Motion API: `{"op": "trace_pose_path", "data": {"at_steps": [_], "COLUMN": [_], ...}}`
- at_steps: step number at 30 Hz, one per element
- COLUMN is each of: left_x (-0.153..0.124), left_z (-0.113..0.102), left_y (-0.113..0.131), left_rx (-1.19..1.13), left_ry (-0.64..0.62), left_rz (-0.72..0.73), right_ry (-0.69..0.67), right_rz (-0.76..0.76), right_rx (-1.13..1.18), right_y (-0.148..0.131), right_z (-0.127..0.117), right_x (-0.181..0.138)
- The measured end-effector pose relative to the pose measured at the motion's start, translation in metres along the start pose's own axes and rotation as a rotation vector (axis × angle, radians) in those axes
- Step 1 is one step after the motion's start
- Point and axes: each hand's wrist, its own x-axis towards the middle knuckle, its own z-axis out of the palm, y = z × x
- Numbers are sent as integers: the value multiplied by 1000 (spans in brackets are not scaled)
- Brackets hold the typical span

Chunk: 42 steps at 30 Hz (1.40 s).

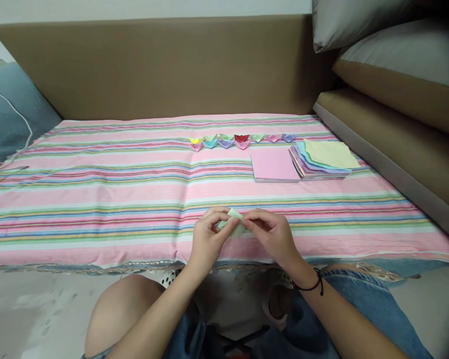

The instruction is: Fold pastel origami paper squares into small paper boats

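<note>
Between my two hands is a small piece of pale green folded paper (238,230), held just above the near part of the striped cloth. My left hand (211,230) is closed on its left side, thumb in front and fingers behind. At its right edge, my right hand (272,232) pinches the paper between thumb and forefinger. The fingers hide part of the folds. Farther back stand several small folded paper boats in two rows, among them a dark red boat (241,138), a yellow boat (196,141) and a purple boat (289,137).
A stack of pink paper squares (275,165) lies right of centre, beside a fanned pile of coloured sheets (331,153). Striped cloth (86,199) covers the surface. A brown panel (164,70) rises behind; cushions (404,65) are piled at right. A white cable (17,110) trails at left.
</note>
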Motion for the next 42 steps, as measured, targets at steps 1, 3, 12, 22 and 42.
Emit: {"op": "trace_pose_path", "data": {"at_steps": [1,3,12,22,42], "left_x": [0,0,3,6,7], "left_z": [0,0,-7,-8,-10], "left_y": [0,1,2,-1,2], "left_rx": [12,14,26,-74,-60], "left_ry": [-7,-29,-116,-128,-59], "left_rz": [11,22,78,-13,-113], "right_ry": [-2,-1,-23,-6,98], "right_rz": [-11,-25,-26,8,129], "right_rx": [-17,-46,-71,-30,99], "right_y": [0,0,1,2,8], "right_z": [0,0,-1,-2,-2], "right_x": [0,0,1,0,-1]}}
